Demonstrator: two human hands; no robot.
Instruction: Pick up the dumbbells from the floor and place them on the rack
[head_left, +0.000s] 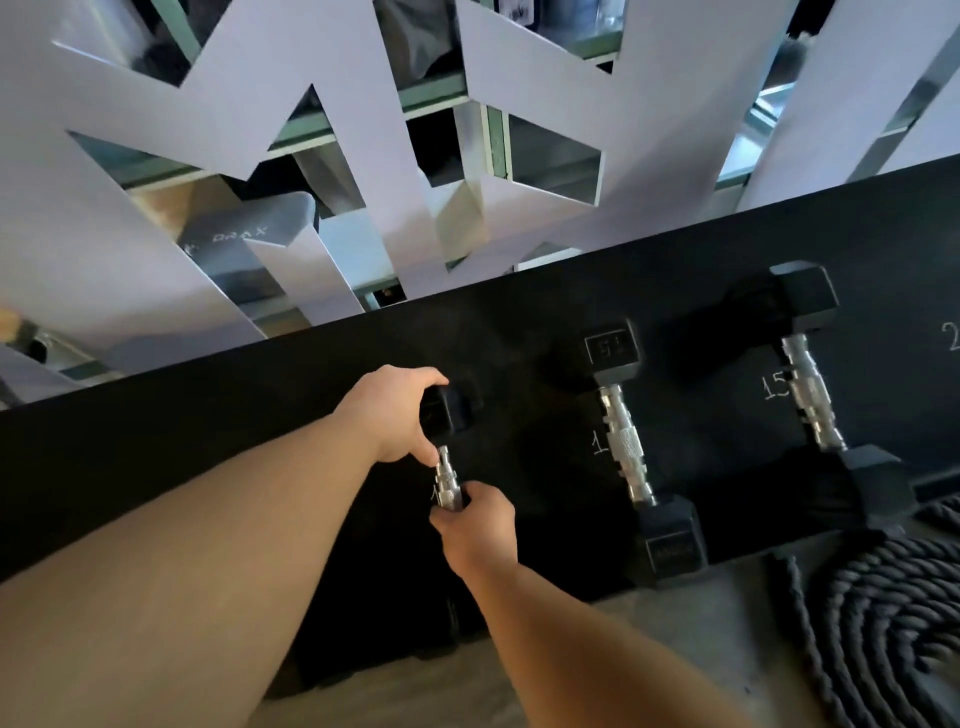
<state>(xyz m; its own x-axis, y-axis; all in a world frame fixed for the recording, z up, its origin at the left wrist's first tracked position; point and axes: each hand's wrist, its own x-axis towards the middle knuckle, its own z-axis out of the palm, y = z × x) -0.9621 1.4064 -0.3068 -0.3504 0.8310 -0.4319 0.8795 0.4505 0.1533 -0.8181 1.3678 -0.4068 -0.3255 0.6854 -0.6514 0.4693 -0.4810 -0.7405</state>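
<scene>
A small black hex dumbbell (445, 470) with a chrome handle lies on the black rack (260, 415). My left hand (392, 410) grips its far black head. My right hand (475, 525) is closed around the near end of the chrome handle, hiding the near head. Two more black hex dumbbells rest on the rack to the right: one (626, 452) with "15" on its head, and another (810, 389) further right beside a chalked "15".
A white cut-out panel wall (363, 130) rises behind the rack. A coiled dark battle rope (878, 618) lies on the floor at lower right. Grey floor (519, 686) shows below the rack's front edge.
</scene>
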